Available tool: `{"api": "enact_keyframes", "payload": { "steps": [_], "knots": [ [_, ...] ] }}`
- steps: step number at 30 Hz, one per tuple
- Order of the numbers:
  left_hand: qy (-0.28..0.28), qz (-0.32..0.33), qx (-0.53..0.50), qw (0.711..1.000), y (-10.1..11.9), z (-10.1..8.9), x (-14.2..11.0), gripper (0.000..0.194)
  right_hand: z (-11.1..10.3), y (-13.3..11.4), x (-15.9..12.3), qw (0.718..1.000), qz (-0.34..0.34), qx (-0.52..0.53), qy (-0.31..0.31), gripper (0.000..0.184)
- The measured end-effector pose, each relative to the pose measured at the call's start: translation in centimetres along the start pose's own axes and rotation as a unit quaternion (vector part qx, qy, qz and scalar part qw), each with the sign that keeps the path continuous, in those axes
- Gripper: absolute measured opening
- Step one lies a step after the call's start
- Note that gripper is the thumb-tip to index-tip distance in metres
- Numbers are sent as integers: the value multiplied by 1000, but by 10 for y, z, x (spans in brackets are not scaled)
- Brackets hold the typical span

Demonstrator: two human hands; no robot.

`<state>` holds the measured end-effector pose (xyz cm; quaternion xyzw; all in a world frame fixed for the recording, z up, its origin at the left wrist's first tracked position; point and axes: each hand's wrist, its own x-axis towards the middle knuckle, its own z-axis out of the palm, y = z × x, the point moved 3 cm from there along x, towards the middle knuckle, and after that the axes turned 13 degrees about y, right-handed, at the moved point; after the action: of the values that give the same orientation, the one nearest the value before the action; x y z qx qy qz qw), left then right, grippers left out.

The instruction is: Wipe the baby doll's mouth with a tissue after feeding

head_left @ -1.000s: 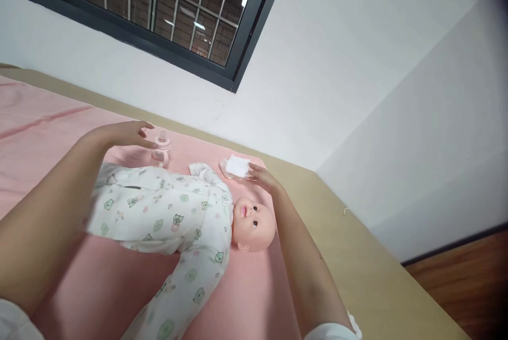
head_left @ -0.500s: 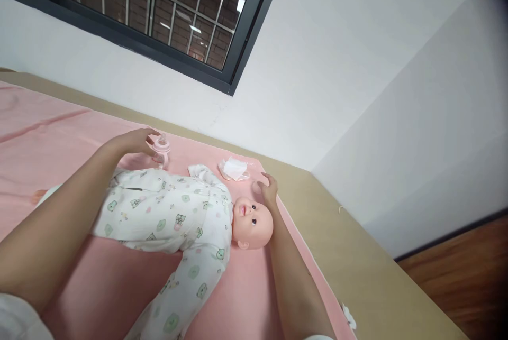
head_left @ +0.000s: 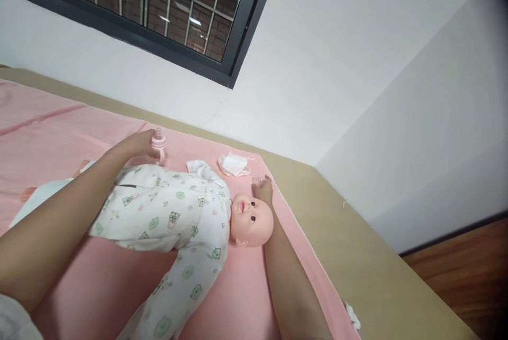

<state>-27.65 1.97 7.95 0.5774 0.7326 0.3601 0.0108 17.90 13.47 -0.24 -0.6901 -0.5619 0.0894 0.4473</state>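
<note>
My left hand (head_left: 143,144) is closed round a pink baby bottle (head_left: 159,142) with a clear teat and a side handle, which stands upright beyond the doll's body. Past the doll's head, my right hand (head_left: 263,192) has its fingers closed on a small clear cap (head_left: 259,181), partly hidden by them. Between my arms a baby doll (head_left: 251,221) lies on its back, head to the right, in a white sleepsuit (head_left: 166,208) printed with green bears. My left forearm crosses over its lower body.
A pink sheet (head_left: 107,287) covers the tan surface (head_left: 341,245). A white tissue packet (head_left: 234,164) lies near its far corner, and a small white scrap (head_left: 352,316) at the right edge. White walls and a barred window (head_left: 159,7) rise behind.
My left fingers have closed round the baby bottle from a looser hold. My right fingers have curled in on the clear cap. The view has shifted slightly.
</note>
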Motion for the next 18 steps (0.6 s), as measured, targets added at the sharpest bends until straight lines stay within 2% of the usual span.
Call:
{"api": "enact_keyframes", "payload": {
  "steps": [6, 11, 14, 18],
  "knots": [
    [-10, -2, 39, 999, 6, -3, -4, 32, -2, -5, -2, 1000, 15, 0, 10, 77],
    [0, -8, 4, 1000, 15, -8, -6, 46, -12, -9, -6, 998, 47, 31, 26, 72],
    [8, -4, -35, 999, 26, -15, -10, 56, -21, -15, -6, 993, 68, 84, 40, 71],
    [25, -3, -105, 994, 56, -28, -19, 71, -36, -36, -2, 975, 75, 201, 55, 71]
  ]
}}
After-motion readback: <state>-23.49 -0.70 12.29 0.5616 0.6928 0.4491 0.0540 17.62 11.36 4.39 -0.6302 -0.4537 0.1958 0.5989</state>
